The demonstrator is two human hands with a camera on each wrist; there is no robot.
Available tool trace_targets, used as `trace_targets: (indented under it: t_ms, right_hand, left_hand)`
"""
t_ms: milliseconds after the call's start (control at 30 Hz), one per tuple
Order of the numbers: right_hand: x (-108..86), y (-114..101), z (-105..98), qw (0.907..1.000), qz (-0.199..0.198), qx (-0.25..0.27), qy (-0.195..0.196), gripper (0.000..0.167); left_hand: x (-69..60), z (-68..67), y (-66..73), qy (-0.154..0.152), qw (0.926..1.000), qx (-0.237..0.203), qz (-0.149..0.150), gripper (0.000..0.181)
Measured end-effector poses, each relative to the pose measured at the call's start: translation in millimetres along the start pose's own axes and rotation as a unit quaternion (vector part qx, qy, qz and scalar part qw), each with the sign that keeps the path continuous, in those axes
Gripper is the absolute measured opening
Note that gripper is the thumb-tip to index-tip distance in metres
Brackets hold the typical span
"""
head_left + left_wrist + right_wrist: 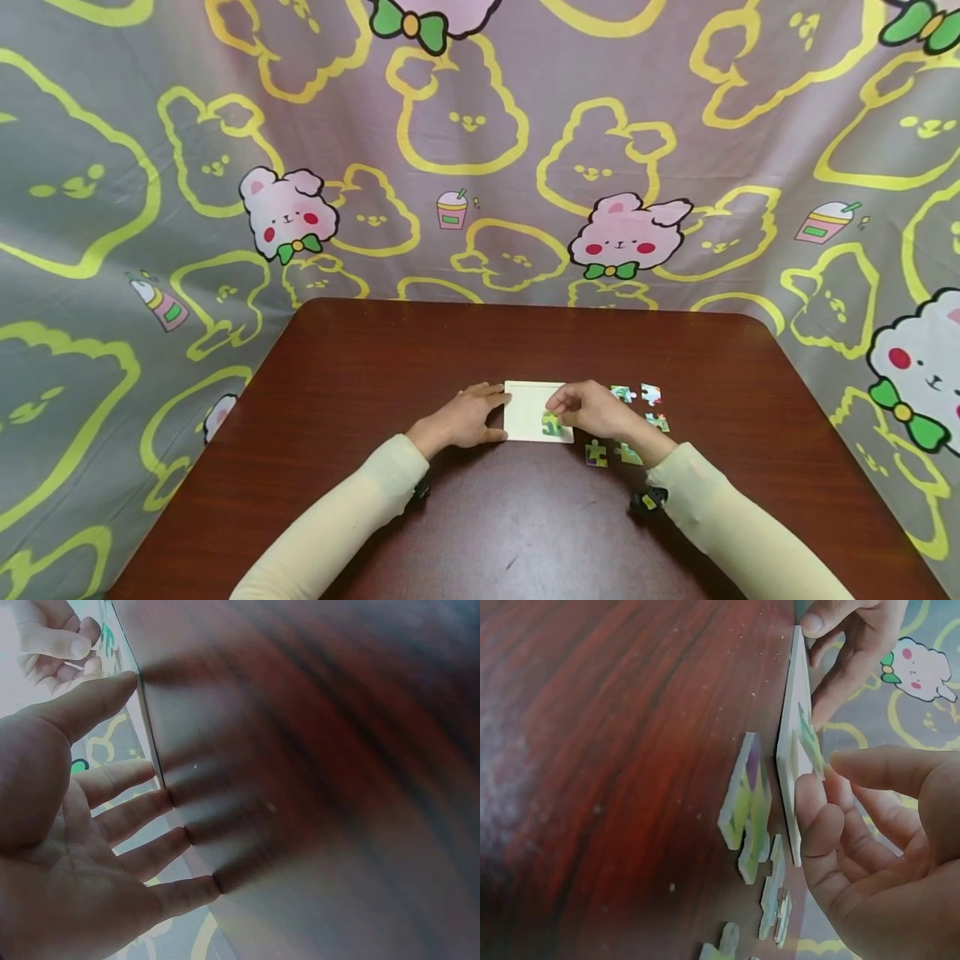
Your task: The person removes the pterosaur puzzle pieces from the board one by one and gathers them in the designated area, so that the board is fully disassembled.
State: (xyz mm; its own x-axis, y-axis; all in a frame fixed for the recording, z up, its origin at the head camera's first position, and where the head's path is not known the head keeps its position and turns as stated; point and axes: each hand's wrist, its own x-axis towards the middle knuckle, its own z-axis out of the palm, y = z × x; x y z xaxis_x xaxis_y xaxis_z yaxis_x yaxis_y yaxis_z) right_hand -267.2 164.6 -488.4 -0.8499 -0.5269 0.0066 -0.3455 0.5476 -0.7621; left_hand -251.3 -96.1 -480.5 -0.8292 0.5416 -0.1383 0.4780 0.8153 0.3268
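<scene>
A pale rectangular puzzle board point(523, 412) lies on the table. My left hand point(467, 418) rests at its left edge, fingers spread and straight, with thumb and fingertips against the board's side. Over the board's right part, my right hand point(594, 410) pinches a green-and-yellow jigsaw piece point(552, 427) between thumb and fingers. In the right wrist view that piece point(811, 742) stands tilted at the board's surface, its near end at the fingertips. Nearest the board's lower right corner lies a loose purple-and-green piece point(596, 453).
More loose pieces lie right of the board: a green one point(628, 453) partly behind the right wrist, others at the upper right point(651, 394) and right point(657, 422). The brown table point(420, 342) meets a patterned curtain point(525, 167) at its back and sides.
</scene>
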Motion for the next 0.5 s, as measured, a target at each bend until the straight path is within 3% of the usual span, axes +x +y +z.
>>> trace_targets:
  t_ms: [233,500]
  right_hand:
    - [1.0,-0.9,0.6,0.9995,0.030,0.014,-0.004,0.020]
    - [2.1,-2.8,-2.2,0.9991,0.036,0.019,-0.011,0.019]
  left_hand:
    - [0.7,-0.3,-0.6,0.001,1.0000,0.000,0.004,0.067]
    - [1.3,-0.1,-1.1,0.003,1.0000,-0.001,0.004,0.067]
